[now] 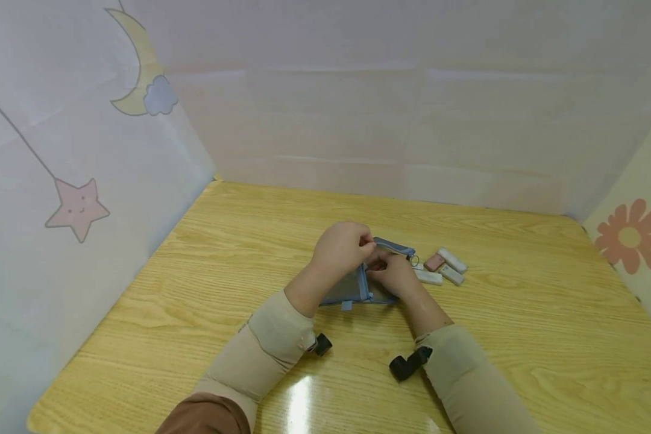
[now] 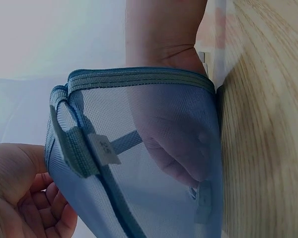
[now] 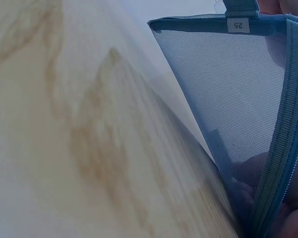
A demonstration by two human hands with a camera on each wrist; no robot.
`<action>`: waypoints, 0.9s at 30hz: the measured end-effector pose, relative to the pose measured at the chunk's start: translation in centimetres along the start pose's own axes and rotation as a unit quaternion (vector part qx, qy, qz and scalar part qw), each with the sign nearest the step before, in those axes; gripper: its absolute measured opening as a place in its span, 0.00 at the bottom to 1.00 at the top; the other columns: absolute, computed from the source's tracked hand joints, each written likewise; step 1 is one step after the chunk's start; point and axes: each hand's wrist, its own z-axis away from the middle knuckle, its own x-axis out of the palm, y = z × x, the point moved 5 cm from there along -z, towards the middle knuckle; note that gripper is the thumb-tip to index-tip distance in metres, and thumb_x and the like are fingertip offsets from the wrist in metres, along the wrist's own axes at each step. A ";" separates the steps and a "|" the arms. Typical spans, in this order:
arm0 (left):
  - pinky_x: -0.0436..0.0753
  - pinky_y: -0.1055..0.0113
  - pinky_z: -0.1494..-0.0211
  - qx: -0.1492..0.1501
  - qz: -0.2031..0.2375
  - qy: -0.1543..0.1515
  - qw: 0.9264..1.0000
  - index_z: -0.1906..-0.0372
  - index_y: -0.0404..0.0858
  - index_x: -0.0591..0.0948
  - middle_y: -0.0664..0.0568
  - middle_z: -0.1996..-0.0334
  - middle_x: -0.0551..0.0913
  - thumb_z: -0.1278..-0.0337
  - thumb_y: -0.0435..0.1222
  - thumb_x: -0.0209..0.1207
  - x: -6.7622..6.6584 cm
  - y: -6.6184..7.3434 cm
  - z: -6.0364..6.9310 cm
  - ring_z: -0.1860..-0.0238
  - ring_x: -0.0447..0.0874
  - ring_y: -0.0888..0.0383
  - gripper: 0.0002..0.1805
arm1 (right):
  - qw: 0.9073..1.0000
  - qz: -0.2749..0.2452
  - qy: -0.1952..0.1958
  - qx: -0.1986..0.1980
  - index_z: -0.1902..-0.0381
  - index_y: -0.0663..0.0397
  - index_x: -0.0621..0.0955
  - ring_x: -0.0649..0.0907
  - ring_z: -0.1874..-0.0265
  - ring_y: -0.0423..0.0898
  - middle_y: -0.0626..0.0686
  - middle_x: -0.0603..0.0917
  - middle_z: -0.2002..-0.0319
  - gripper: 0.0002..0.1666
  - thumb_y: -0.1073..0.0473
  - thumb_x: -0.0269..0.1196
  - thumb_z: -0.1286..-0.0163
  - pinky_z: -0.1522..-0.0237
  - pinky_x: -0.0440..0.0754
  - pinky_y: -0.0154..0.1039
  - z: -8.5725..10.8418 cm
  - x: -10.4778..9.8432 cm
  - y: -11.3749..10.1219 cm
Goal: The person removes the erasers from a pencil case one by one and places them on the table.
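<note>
A blue zippered mesh pouch [image 1: 343, 289] lies on the table, its mouth pulled open. My left hand [image 1: 343, 246] grips the pouch's upper edge; in the left wrist view, the thumb of that left hand [image 2: 17, 191] lies at the blue trim and the fingers curl behind. My right hand [image 1: 396, 272] reaches through the mouth into the pouch. Through the mesh, the left wrist view shows the right hand with bent fingers, their tips at a small pale rectangular block [image 2: 203, 203]. In the right wrist view, the pouch [image 3: 223, 79] hides part of that hand.
Just right of the pouch lie several small blocks: white blocks [image 1: 452, 260], a pink block [image 1: 434, 262] and a greyish one [image 1: 452, 275]. A metal ring [image 1: 415, 260] hangs at the pouch corner. The wooden table [image 1: 239, 241] meets a patterned backdrop [image 1: 325, 120] behind.
</note>
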 end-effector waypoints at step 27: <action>0.73 0.72 0.74 -0.016 0.006 0.010 1.000 0.72 0.50 0.82 0.63 0.73 0.80 0.42 0.42 0.57 -0.7 -1.0 -0.1 0.76 0.74 0.66 0.06 | 0.999 -0.003 -0.042 -0.032 0.65 0.54 0.81 0.79 0.69 0.44 0.50 0.81 0.70 0.07 0.60 0.66 0.43 0.65 0.76 0.39 0.5 0.5 -0.8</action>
